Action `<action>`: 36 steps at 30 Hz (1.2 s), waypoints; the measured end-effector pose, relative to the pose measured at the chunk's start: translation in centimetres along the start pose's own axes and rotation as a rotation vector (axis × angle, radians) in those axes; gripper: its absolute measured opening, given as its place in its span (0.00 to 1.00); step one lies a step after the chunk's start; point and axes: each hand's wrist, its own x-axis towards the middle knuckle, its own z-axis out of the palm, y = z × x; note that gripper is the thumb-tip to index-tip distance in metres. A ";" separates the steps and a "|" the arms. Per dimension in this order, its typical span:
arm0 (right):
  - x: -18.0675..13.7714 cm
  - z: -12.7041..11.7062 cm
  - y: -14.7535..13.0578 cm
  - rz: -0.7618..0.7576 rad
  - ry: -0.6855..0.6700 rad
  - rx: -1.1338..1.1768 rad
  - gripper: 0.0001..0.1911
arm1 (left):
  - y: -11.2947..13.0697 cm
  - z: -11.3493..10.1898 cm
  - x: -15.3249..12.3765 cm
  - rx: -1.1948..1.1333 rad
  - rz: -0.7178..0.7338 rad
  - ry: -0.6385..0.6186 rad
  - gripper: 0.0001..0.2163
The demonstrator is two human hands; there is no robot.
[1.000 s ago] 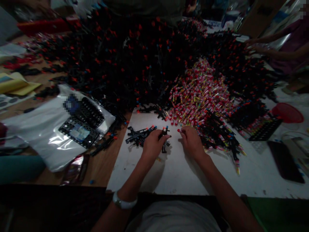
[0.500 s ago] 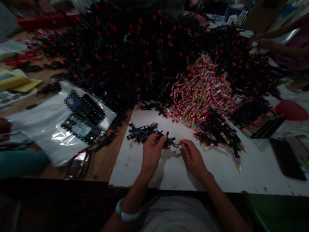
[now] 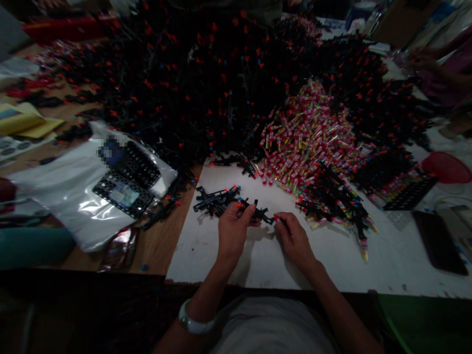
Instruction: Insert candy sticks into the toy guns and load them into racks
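Observation:
My left hand [image 3: 232, 233] is closed around a small black toy gun [image 3: 263, 213], whose stock end points to the right. My right hand [image 3: 295, 242] pinches a small tube with a red cap [image 3: 276, 219]; only the red end shows, touching or nearly touching the stock, and the fingers hide the rest. Just beyond my left hand lie several black toy guns [image 3: 211, 200] with orange and blue bits. Right of my hands is a heap of toy guns with tubes attached [image 3: 334, 196], and behind it rises a pile of red-capped tubes [image 3: 308, 135].
A huge dark mound of toy guns [image 3: 177, 83] fills the back. At left, black perforated trays [image 3: 123, 194] lie on a white plastic bag [image 3: 62, 189]. To the right are a filled black rack [image 3: 411, 191], a red basket [image 3: 448, 167] and a phone [image 3: 438, 241]. Another person's arm [image 3: 438, 66] shows far right.
My hands hold nearly the same pose, with the red-capped tube still at the toy gun's stock. The other person's hands at far right have shifted slightly.

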 end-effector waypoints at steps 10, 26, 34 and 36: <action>-0.9 1.2 0.0 -0.089 0.170 -0.204 0.05 | 0.2 1.6 -1.4 -0.047 -0.054 -0.039 0.13; 10.8 -0.1 1.8 -0.257 0.017 -0.495 0.24 | 2.4 -5.2 4.7 1.518 0.400 0.089 0.14; 11.3 2.0 2.6 -0.363 -0.150 -0.564 0.14 | 1.8 -5.6 3.7 1.335 0.438 -0.069 0.11; 10.9 1.4 2.7 -0.375 -0.175 -0.541 0.14 | 2.0 -5.7 4.0 1.278 0.359 -0.099 0.10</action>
